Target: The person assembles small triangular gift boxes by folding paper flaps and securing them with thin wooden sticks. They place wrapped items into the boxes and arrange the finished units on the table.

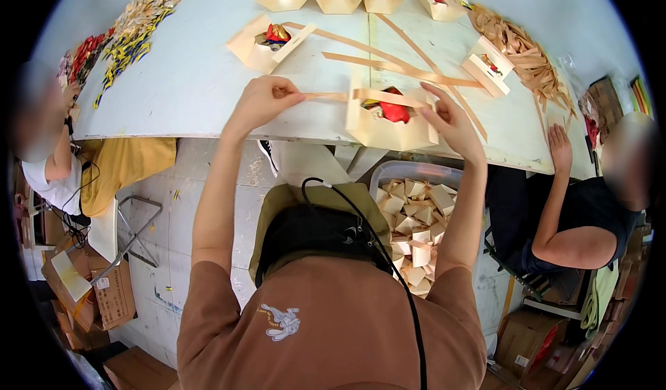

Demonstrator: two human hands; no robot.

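- Head view: left hand (270,99) pinches tan ribbon (324,96); pale box (388,135) sits at worktop's (201,71) front edge.
- Right hand (452,123) beside box; cannot tell whether gripping.
- Likely step: banding the box; next move needs even tension.

My view comes from the left of two wide fisheye cameras side by side on my head, upright, facing forward and steeply down. It is nearest my brown shirt (368,321), large at the bottom; my left grip (267,102) and right grip (452,121) appear farther off, above the desk (201,71) by its near edge. That edge crosses the middle, the far edge bows along the top, and the floor (184,230) shows below.
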